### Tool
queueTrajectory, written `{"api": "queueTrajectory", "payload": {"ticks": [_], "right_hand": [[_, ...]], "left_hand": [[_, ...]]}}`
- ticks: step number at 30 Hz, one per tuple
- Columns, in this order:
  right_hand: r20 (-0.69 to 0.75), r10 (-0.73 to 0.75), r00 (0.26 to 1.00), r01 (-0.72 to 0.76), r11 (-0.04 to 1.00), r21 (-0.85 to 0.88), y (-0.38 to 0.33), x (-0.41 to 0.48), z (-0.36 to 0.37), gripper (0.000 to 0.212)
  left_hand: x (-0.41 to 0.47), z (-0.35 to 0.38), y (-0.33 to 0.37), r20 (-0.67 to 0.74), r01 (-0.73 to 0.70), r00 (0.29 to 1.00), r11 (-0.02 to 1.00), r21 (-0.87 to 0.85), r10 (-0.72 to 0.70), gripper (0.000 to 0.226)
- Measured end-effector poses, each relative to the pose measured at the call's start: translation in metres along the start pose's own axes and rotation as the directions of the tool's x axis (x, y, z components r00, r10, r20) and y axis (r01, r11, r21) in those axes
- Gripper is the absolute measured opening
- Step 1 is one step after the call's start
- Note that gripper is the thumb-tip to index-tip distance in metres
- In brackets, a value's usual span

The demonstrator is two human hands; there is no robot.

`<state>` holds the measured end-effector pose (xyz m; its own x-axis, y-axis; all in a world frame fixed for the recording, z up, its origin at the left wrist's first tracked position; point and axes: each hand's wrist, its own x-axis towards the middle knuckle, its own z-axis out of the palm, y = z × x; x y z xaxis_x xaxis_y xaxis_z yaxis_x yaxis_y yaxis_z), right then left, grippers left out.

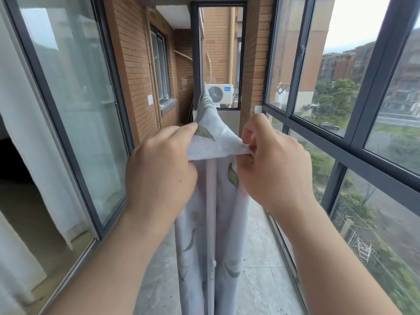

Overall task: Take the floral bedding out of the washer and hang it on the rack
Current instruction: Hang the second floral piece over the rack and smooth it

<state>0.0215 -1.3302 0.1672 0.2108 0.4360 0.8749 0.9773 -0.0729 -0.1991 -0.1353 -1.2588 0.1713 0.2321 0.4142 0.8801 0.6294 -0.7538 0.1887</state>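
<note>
Hanging step: the floral bedding [214,137] already lies over the rack pole [211,201]. The left hand [159,164] and right hand [272,164] both pinch its top edge; next they should spread it along the pole.

Rack pole [211,178] mostly under the floral bedding [213,137], lower hem beyond bottom edge

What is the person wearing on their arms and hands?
Nothing that shows. The left hand and the right hand are bare, with no gloves, rings or bracelets. The left forearm and the right forearm are bare too, with no sleeves or watch in view.
</note>
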Motion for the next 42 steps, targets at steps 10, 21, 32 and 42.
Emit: {"api": "queueTrajectory", "payload": {"ticks": [10,21,32,42], "right_hand": [[0.009,0.075,0.997,-0.073,0.987,-0.147,-0.026,0.008,0.011,0.027],[-0.030,0.126,0.992,-0.129,0.980,-0.155,-0.036,0.020,0.012,0.016],[0.094,0.070,0.993,-0.049,0.977,-0.209,-0.030,0.019,-0.007,0.023],[0.175,0.146,0.974,-0.095,0.958,-0.272,-0.012,-0.001,-0.005,0.031]], "left_hand": [[0.013,-0.012,0.023,0.013,0.078,0.997,0.981,0.177,-0.082,0.014],[0.015,-0.014,0.024,-0.008,0.044,0.999,0.982,0.186,-0.043,0.025],[-0.002,-0.008,0.027,0.134,0.068,0.987,0.985,0.157,-0.090,0.019],[-0.001,-0.020,0.019,0.182,0.091,0.976,0.983,0.159,-0.120,0.017]]}}
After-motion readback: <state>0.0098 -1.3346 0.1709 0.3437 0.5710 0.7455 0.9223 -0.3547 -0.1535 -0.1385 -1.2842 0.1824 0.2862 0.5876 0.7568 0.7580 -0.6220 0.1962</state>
